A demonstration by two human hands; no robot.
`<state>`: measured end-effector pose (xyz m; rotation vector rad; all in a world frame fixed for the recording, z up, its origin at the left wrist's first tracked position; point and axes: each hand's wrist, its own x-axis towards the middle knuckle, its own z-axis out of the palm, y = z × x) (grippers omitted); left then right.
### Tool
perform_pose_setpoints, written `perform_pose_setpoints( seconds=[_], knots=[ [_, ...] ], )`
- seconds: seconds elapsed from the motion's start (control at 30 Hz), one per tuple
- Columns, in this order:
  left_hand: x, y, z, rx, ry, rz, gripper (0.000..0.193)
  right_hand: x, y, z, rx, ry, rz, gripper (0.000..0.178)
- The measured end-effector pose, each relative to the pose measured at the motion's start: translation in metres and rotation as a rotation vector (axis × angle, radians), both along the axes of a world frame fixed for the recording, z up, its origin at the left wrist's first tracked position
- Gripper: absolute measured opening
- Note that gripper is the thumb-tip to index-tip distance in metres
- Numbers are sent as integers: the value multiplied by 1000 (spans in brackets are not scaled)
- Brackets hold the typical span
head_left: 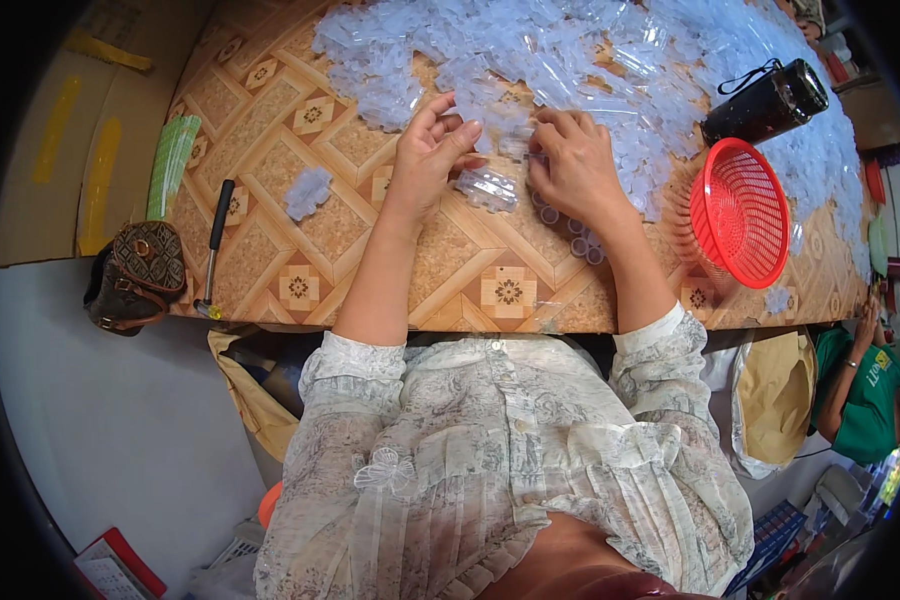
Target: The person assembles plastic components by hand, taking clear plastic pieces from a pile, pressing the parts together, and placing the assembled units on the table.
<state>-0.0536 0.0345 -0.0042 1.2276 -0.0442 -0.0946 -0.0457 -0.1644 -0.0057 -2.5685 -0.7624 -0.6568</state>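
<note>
A small block of clear plastic pieces (487, 190) lies on the table between my hands. My left hand (428, 160) is just left of it, thumb and fingers apart, with nothing visible held. My right hand (578, 165) is closed, its fingers bent down among clear pieces to the right of the block; what the fingertips grip is hidden. Beneath and beside my right wrist sit several clear ring-ended pieces (582, 242). A large heap of translucent plastic pieces (530, 60) spreads beyond both hands across the far side.
A red plastic basket (740, 215) stands at the right, with a black flask (767, 102) lying behind it. A small clear cluster (308, 192), a black-handled hammer (217, 240) and a brown patterned bag (142, 272) are at the left. Another person in a green shirt (867, 395) is at far right.
</note>
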Motion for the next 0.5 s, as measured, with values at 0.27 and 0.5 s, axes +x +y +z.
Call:
perform_pose_setpoints(
  seconds=[0.27, 0.5],
  knots=[
    [5, 5, -4, -188, 63, -6, 49, 0, -3, 11, 61, 188, -13, 15],
    [5, 6, 0, -307, 51, -115, 49, 5, -17, 17, 604, 374, -19, 28]
  ],
)
